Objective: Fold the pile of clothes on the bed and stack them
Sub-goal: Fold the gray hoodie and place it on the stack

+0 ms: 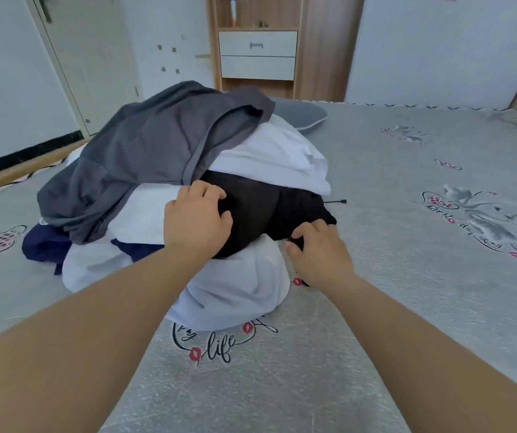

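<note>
Clothes pile (169, 189) on bed (407, 276), both hands on black garment (260, 210).

Item: unfolded heap, left-centre of the bed; grey top (144, 157) uppermost, white pieces (235, 292) and navy cloth (41, 245) beneath. We rest our left hand (194, 220) on the black garment, fingers curled into the cloth; our right hand (319, 254) pinches its near edge. Pillow (304, 115) behind; drawers (257, 54) by wall.

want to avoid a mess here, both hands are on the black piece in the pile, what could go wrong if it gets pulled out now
The black garment sits under the grey garment and a white garment, so pulling may topple the pile toward the bed's left edge. The left hand and right hand grip only its near edge, so it may stretch or snag.
</note>
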